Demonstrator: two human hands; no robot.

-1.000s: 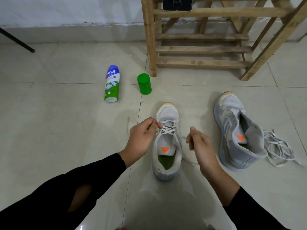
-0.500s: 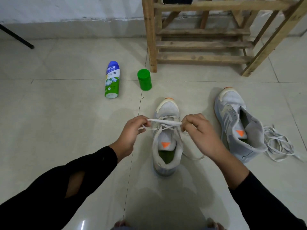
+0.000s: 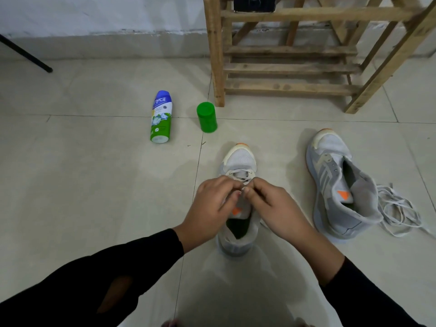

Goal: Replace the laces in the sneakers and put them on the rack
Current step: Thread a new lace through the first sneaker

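A grey sneaker [image 3: 239,161] with an orange toe tip stands on the floor in front of me, toe pointing away. My left hand [image 3: 210,208] and my right hand [image 3: 274,208] meet above its tongue, fingertips pinching its white lace [image 3: 243,177] over the upper eyelets. The lace crosses the lower eyelets; where the fingers hold it is hidden. A second grey sneaker [image 3: 339,185] lies to the right, tilted, without a lace. A loose white lace [image 3: 398,208] is heaped beside its heel. The wooden rack [image 3: 290,67] stands at the back.
A blue and green bottle [image 3: 160,116] lies on the tiles at the left, with a green cap [image 3: 207,117] standing beside it near the rack's front leg. A black stand leg [image 3: 26,54] slants in at the far left. A dark device [image 3: 254,3] sits on the rack.
My hands were apart, stretching the lace across the sneaker; now they have come together over the tongue, fingertips almost touching.
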